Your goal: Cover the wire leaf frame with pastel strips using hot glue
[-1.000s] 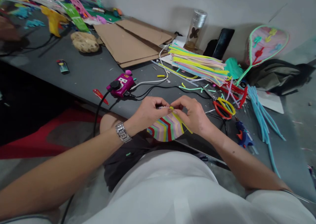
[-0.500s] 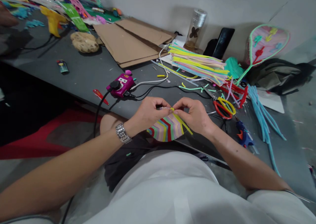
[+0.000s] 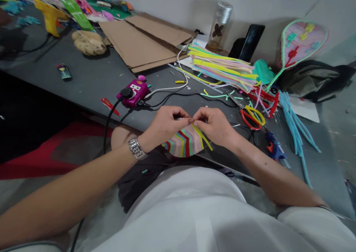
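Observation:
Between my two hands hangs a striped panel of pipe cleaners (image 3: 182, 145) in red, yellow, green, pink and purple zigzag rows, just over the table's front edge. My left hand (image 3: 167, 124) has thumb and forefinger pinched on its upper edge. Fingertip to fingertip with it, my right hand (image 3: 215, 125) pinches the top of a yellow pipe cleaner (image 3: 207, 142), whose loose end slants down along the panel's right side. The fingers cover the spot where the yellow strand meets the panel.
Scissors (image 3: 251, 118) and a blue glue gun (image 3: 274, 146) lie to the right, beside blue pipe cleaners (image 3: 296, 129). Behind are a pipe-cleaner bundle (image 3: 222, 68), a glass bottle (image 3: 219, 26) and cardboard (image 3: 147, 46). A purple power socket (image 3: 135, 92) with black cords sits left.
The yellow bit that showed between my fingertips is now covered by them. Both hands stay pinched together, and the whole view has shifted slightly.

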Demonstrator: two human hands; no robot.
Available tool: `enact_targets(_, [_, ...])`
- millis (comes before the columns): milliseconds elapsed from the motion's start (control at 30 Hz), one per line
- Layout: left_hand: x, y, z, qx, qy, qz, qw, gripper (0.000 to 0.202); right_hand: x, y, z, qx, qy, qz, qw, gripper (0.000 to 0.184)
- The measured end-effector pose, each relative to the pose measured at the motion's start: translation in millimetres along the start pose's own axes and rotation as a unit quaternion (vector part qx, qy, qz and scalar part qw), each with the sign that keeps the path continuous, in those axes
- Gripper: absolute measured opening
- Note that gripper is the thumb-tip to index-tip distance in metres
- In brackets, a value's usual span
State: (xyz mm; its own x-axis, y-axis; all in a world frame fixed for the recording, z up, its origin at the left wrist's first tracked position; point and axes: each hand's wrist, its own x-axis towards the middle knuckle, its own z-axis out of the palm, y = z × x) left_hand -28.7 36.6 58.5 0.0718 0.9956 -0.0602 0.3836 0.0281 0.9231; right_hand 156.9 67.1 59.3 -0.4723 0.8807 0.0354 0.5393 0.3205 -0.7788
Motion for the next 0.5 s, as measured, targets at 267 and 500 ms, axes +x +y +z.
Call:
enact_targets(267, [-1, 0, -0.6, -0.029, -0.013, -0.045, 0.999, 0.027, 2, -10, 3, -0.117, 0.010, -0.003, 0.993, 0.013])
enact_targets(500, [-1, -3, -4.6, -0.095, -0.032, -0.084, 0.991, 0.029, 2, -13, 4, -0.136, 0.000, -0.006, 0.991, 0.009])
